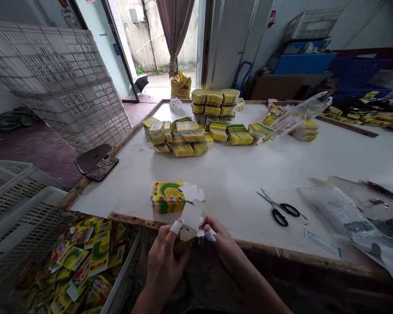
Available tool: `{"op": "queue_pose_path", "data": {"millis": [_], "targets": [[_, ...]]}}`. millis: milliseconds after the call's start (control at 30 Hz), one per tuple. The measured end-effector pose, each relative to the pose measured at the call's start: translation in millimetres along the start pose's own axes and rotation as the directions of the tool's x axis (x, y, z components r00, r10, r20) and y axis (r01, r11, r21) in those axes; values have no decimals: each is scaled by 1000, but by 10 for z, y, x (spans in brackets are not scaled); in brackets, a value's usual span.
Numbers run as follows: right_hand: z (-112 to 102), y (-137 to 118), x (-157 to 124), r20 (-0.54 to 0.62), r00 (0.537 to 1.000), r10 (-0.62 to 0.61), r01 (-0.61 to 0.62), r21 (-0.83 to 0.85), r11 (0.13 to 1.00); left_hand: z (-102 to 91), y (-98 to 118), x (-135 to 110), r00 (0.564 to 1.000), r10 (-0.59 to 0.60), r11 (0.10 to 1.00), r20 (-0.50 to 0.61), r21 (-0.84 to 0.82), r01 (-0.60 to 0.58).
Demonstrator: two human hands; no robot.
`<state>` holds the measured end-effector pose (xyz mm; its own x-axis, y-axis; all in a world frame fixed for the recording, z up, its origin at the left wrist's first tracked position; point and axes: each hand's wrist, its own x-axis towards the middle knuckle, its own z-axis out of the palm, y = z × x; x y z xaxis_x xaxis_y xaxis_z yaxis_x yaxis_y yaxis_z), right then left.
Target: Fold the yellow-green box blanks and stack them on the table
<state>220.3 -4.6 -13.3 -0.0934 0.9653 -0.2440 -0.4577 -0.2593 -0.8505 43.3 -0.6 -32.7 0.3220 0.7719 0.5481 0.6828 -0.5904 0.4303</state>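
A small yellow-green carton [190, 216] with white inner flaps is held between my two hands at the table's front edge. My left hand [166, 248] is closed around its left side, and white tape wraps a fingertip. My right hand [218, 237] pinches the flaps on the right, also with white wrapping on a finger. The carton's lower part is mostly hidden by my fingers. Just beyond it lies a stack of flat printed cartons [167, 198], its white flaps pointing right.
Bundled carton stacks [186, 135] stand farther back on the white table [236, 174]. Black-handled scissors [278, 207] and bubble wrap [337, 213] lie to the right. Two phones [103, 168] rest at the left edge. Below left, a white crate [126, 257] holds many cartons.
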Motion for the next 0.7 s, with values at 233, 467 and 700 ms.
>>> {"op": "queue_pose_path", "data": {"millis": [233, 467, 700], "targets": [[70, -93, 69, -36, 997, 71, -77, -178, 981, -91, -21, 195, 956, 289, 923, 55, 248, -293], [72, -14, 46, -131, 986, 103, -115, -93, 989, -128, -14, 277, 928, 353, 897, 123, 237, -373], [13, 27, 13, -167, 979, 115, -118, -5, 993, -137, 14, 275, 930, 352, 894, 107, 255, -368]]}}
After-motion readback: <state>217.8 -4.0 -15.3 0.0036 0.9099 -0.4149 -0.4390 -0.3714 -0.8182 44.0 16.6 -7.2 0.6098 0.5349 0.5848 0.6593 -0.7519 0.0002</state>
